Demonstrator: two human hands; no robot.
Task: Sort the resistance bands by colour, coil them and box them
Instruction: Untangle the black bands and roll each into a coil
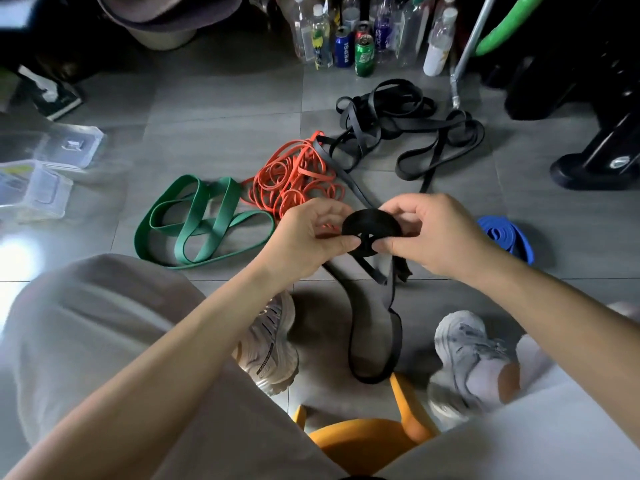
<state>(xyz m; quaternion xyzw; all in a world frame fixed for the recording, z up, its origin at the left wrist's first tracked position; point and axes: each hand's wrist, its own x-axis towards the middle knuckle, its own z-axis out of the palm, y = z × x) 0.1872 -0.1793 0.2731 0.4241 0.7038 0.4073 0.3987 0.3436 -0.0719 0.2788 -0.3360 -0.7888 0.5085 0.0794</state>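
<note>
Black band [372,230] half-coiled, pinched by left hand [308,237] and right hand [433,233]; tail hangs to floor.

The floor [221,98] is made of large grey tiles, rather dim. Only at the left edge does a bright patch of light [17,251] reflect on it. At the far side stand clear bottles [320,36] and drink cans [364,55] — an orange plastic stool [367,441] is lowest in view, and a black machine base [595,161] is at the right.
</note>
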